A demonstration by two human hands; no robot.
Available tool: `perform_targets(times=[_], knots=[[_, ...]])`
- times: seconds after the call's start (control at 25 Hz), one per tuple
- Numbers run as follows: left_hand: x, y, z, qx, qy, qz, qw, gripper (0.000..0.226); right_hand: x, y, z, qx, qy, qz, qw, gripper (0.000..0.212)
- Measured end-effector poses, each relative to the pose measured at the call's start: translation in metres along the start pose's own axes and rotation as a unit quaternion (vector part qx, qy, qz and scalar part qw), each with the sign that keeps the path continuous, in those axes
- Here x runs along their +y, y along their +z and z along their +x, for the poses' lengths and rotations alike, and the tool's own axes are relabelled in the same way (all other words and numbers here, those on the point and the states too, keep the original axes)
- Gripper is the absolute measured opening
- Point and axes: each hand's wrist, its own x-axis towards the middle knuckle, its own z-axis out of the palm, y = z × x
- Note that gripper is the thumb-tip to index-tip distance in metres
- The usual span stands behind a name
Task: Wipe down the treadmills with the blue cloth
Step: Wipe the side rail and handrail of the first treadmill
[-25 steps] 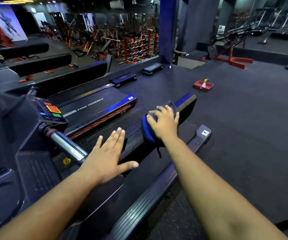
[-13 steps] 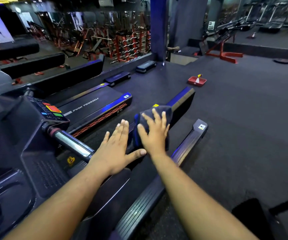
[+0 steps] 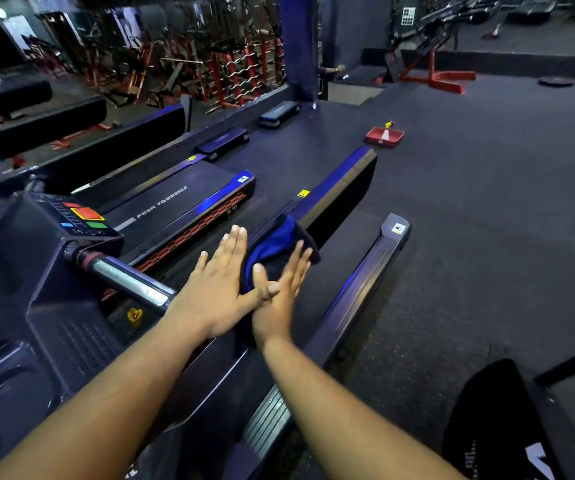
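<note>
The blue cloth (image 3: 272,242) lies bunched on the left side rail of the near treadmill (image 3: 341,181). My right hand (image 3: 284,292) presses on the cloth with straight fingers. My left hand (image 3: 213,285) lies flat beside it on the same rail, its thumb crossing over my right hand's thumb side. A second treadmill (image 3: 175,202) with "PUSH YOURSELF" on its belt stands to the left. The near treadmill's right rail (image 3: 365,289) runs along the floor.
A console with red, green and blue buttons (image 3: 82,216) and a chrome handlebar (image 3: 130,282) stand at left. A red tray with a spray bottle (image 3: 384,136) sits on the floor beyond. Step platforms (image 3: 222,142), weight racks and a blue pillar (image 3: 298,43) are farther back.
My right hand has drawn the cloth back along the rail toward me, until it meets my left hand. The left hand stayed roughly in place.
</note>
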Motion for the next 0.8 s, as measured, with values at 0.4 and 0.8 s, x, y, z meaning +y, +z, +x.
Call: perform_targets(times=[0.4, 0.8], knots=[[0.001, -0.004, -0.011, 0.078, 0.014, -0.011, 0.997, 0.114, -0.016, -0.009, -0.002, -0.054, -0.049, -0.101, 0.992, 0.069], [-0.041, -0.003, -0.131, 0.055, -0.104, 0.121, 0.986, 0.117, -0.048, -0.018, 0.018, -0.147, -0.240, -0.428, 0.859, 0.056]])
